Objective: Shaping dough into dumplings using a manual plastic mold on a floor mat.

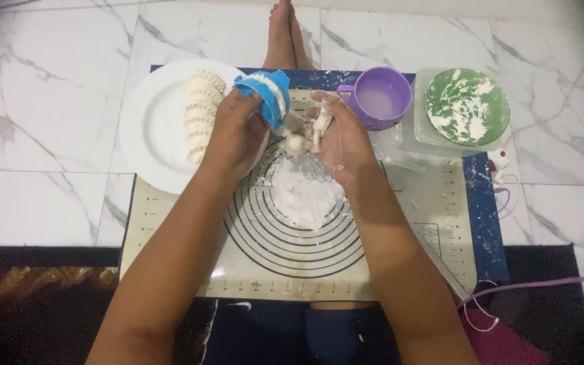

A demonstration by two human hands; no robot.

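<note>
my left hand [236, 135] grips the blue dumpling press [267, 94], folded shut, over the mat's [407, 223] far edge beside the white plate [150, 135] of dumplings [201, 111]. my right hand [339, 138] pinches dough scraps [320, 122] in floury fingers, near the purple cup [380, 98].

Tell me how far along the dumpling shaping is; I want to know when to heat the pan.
Done: a row of crimped dumplings lies on the white plate. In hand: the left hand holds the blue dumpling press, and the right hand holds scraps of dough. Left: a small dough ball sits on the mat above the flour pile; filling is not visible.
</note>
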